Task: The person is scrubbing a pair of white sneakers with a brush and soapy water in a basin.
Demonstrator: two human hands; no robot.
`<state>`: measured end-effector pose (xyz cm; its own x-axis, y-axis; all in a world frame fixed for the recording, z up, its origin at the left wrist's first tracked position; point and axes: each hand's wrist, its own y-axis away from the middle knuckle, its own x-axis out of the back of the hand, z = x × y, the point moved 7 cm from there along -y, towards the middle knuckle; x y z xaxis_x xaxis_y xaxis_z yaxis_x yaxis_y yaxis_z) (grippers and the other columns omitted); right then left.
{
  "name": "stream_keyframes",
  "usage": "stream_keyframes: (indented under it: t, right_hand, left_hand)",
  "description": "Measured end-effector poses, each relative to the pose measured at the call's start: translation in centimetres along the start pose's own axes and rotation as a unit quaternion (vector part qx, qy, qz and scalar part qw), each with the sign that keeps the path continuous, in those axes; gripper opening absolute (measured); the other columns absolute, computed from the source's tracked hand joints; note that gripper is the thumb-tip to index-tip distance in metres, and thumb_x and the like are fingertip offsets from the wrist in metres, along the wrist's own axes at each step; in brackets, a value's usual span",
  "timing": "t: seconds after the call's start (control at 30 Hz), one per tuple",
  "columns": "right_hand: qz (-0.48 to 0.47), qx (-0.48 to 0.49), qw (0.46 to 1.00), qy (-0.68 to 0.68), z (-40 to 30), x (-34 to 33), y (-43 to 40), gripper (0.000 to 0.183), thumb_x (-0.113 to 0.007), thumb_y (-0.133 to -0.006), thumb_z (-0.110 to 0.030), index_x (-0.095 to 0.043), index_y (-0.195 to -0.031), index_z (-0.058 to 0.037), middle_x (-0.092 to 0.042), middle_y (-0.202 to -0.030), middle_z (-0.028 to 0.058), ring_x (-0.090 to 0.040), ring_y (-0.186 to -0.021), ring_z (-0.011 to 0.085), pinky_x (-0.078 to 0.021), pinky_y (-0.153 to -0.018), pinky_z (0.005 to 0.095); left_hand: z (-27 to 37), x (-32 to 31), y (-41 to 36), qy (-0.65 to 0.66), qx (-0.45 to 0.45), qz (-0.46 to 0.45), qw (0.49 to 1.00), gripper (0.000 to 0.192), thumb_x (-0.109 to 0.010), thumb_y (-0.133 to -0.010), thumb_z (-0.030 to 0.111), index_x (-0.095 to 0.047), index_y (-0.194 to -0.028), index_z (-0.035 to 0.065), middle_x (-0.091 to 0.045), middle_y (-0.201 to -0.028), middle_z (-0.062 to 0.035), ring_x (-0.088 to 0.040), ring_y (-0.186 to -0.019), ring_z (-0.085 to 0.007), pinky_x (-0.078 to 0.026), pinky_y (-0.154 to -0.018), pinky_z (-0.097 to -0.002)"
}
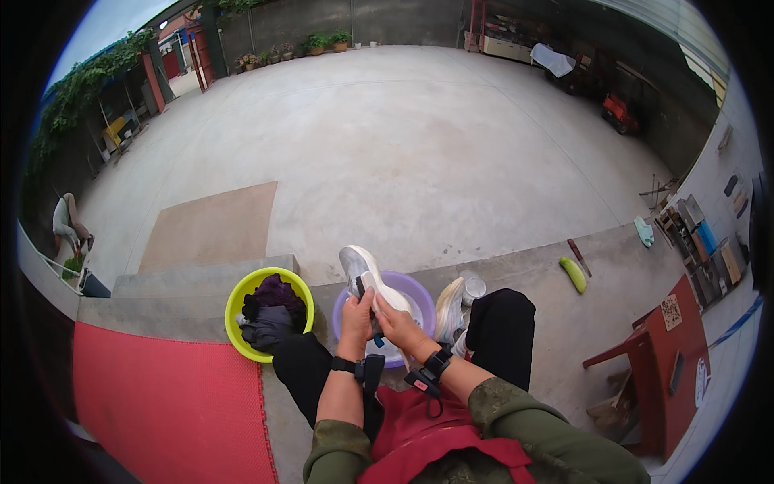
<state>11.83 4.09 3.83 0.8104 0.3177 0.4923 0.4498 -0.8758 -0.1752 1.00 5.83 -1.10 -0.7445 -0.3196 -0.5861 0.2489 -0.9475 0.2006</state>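
Note:
Both hands grip a grey-and-white sneaker (378, 281) above a purple plastic basin (430, 308), with its pale sole turned to the right. My left hand (357, 317) holds the shoe near its opening, thumb along the upper. My right hand (400, 327) is closed on the sole side near the heel. A small whitish piece shows by the left thumb; I cannot tell what it is. Pale liquid or suds show in the basin, partly hidden by my hands. Right of the basin is another pale sneaker (448, 308), partly behind my knee; whether it is worn is unclear.
A yellow-green basin (233, 320) of dark clothes stands left, by a red mat (163, 399). A whitish tub (474, 287) sits beyond the pale sneaker. Rightward lie a green gourd-like vegetable (572, 275), a sheathed knife-like tool (578, 257) and a red table (671, 357). A person (69, 224) bends far left.

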Motion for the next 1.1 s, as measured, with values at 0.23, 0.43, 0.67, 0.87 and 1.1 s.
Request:
stream_keyframes:
  t: [0.23, 0.43, 0.67, 0.87, 1.1]
  right_hand:
    - [-0.101, 0.038, 0.994, 0.01, -0.9, 2.5, 3.5, 0.057, -0.051, -0.082, -0.011, -0.024, -0.129, 0.0021, -0.057, -0.079, 0.0145, -0.06, -0.065, 0.0215, -0.0459, -0.06, 0.0316]
    - [-0.031, 0.019, 0.999, -0.033, -1.5, 1.7, 4.0, 0.055, -0.052, -0.081, -0.01, -0.019, -0.122, 0.0064, -0.057, -0.066, 0.0142, -0.057, -0.055, 0.0231, -0.0436, -0.049, 0.0314]
    - [-0.031, -0.035, 0.998, -0.035, 0.2, 2.7, 2.4, 0.046, -0.052, -0.078, -0.014, -0.034, -0.117, 0.0008, -0.056, -0.062, 0.0186, -0.056, -0.058, 0.0356, -0.0436, -0.053, 0.0408]
    - [-0.069, 0.008, 0.997, 0.022, -1.8, 2.9, 3.4, 0.039, -0.051, -0.08, -0.016, -0.04, -0.113, 0.0005, -0.056, -0.066, 0.0175, -0.057, -0.061, 0.0321, -0.0438, -0.055, 0.0379]
    - [-0.144, -0.236, 0.961, 0.013, 0.3, 15.6, 19.6, 0.016, -0.048, -0.084, -0.014, -0.055, -0.085, 0.0002, -0.058, -0.066, 0.0091, -0.057, -0.057, 0.0158, -0.0457, -0.054, 0.0263]
  left_hand:
    - [-2.9, 0.1, -0.3, -0.049, 0.044, 0.0, 0.998, 0.012, -0.045, -0.081, 0.004, -0.052, -0.09, -0.0005, -0.058, -0.075, -0.008, -0.058, -0.062, -0.0181, -0.049, -0.056, -0.0306]
    - [-3.2, -3.0, 0.9, -0.077, 0.094, -0.044, 0.992, 0.027, -0.036, -0.083, 0.018, -0.052, -0.071, -0.0007, -0.051, -0.063, -0.0071, -0.048, -0.05, -0.0149, -0.041, -0.046, -0.0299]
    - [-1.9, -5.2, 1.3, -0.016, 0.087, -0.079, 0.993, 0.028, -0.059, -0.078, 0.028, -0.052, -0.085, 0.0016, -0.054, -0.071, -0.0052, -0.053, -0.06, -0.0137, -0.045, -0.052, -0.0285]
    - [-2.8, -2.6, 0.7, -0.148, 0.11, -0.066, 0.981, 0.029, -0.061, -0.074, 0.012, -0.05, -0.096, -0.0024, -0.055, -0.083, -0.0075, -0.054, -0.068, -0.0147, -0.046, -0.059, -0.029]
    - [-0.8, -2.1, 0.9, -0.023, 0.075, -0.065, 0.995, 0.031, -0.058, -0.075, 0.009, -0.049, -0.102, -0.0055, -0.056, -0.092, -0.0103, -0.056, -0.08, -0.0177, -0.045, -0.073, -0.0309]
